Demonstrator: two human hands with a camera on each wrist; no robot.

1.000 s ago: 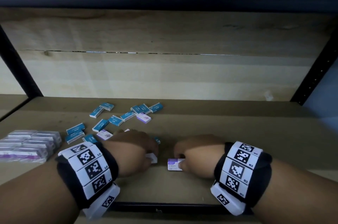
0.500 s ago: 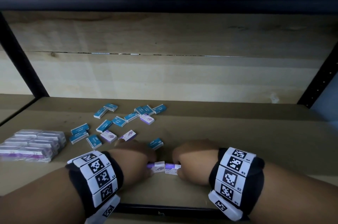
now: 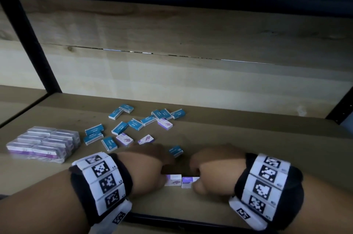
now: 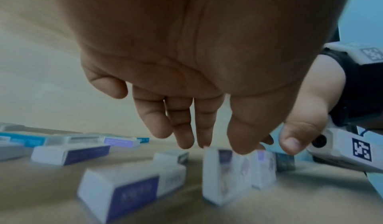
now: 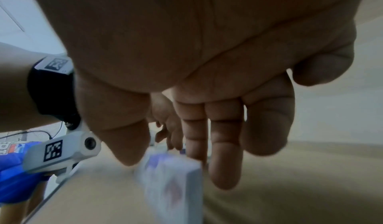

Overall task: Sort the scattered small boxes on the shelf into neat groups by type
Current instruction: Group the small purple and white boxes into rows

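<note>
Left hand [image 3: 150, 171] pinching purple box [image 3: 173, 180]; right hand [image 3: 214, 170] pinching second purple box [image 3: 188, 181]. Boxes touching, near front edge of shelf [image 3: 248, 138]. Blue boxes [image 3: 133, 123] scattered behind.

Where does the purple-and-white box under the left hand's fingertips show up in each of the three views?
Head: the purple-and-white box lies low in the centre, beside the left hand.
Left wrist: right of centre, standing on edge under the fingertips.
Right wrist: cannot tell; only the right hand's own box shows clearly, low in the centre.
Shared landmark: the brown shelf board.
</note>
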